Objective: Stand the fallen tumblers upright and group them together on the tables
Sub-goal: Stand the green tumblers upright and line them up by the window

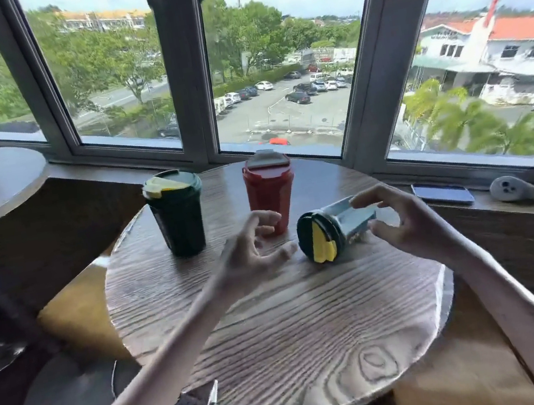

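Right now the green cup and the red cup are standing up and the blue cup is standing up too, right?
Not quite. The green cup and the red cup are standing up, but the blue cup is lying on its side on the round table, with both hands reaching for it. The head view shows this.

The scene is brightly lit by daylight from the windows (272, 62) behind the round table (276, 322) — a pale sheen is cast on its wood grain. Window frames are bowed by wide-angle distortion, and the left hand (252, 253) is softened by blur.
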Demonstrator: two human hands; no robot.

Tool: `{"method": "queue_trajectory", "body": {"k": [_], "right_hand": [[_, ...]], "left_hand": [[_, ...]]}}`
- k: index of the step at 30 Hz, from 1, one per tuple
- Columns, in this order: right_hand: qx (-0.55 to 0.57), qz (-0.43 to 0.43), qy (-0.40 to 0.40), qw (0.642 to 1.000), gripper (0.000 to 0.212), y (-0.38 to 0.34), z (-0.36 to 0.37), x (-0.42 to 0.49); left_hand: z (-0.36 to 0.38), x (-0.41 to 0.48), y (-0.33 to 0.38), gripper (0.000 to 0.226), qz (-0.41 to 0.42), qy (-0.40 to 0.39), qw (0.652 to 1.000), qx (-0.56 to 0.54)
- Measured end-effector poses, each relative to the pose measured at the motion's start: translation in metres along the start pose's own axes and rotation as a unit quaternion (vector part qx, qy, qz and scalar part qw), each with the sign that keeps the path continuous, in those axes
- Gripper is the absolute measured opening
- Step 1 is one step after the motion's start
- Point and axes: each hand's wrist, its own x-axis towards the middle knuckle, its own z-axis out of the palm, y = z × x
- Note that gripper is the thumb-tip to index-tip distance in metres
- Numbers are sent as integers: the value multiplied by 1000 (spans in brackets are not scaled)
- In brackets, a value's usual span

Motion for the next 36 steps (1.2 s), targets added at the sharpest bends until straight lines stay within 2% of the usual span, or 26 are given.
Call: {"method": "queue_trajectory", "body": {"k": [3, 5, 8, 12, 18, 20, 22, 25, 28, 32, 36], "right_hand": [[-21, -11, -14, 1000, 43, 42, -13, 8], [-35, -17, -36, 999, 52, 62, -15, 15], [-39, -21, -87, 995, 70, 78, -12, 29], [-52, -54, -155, 985, 77, 84, -5, 45], [-32, -85, -107, 990, 71, 84, 0, 46], [-9, -73, -67, 995, 71, 77, -1, 39], [89, -40, -31, 995, 68, 76, -1, 34], [271, 16, -14, 962, 69, 80, -1, 30], [364, 55, -6, 930, 75, 84, 0, 26], [380, 87, 4, 921, 80, 85, 2, 18], [337, 98, -8, 936, 58, 91, 5, 10]], "left_hand": [[37, 10, 11, 83, -16, 4, 999, 47], [52, 15, 15, 92, -27, 22, 997, 68], [63, 19, 17, 98, -34, 42, 994, 97], [70, 23, 14, 97, -42, 55, 990, 125], [69, 23, 17, 92, -22, 83, 991, 102], [66, 26, 24, 90, 3, 100, 992, 82], [63, 33, 34, 82, 30, 123, 991, 38], [63, 47, 51, 78, 43, 154, 986, -52], [70, 56, 65, 85, 20, 177, 976, -122], [80, 67, 67, 81, -39, 158, 963, -213], [88, 74, 63, 71, -63, 129, 962, -231]]}}
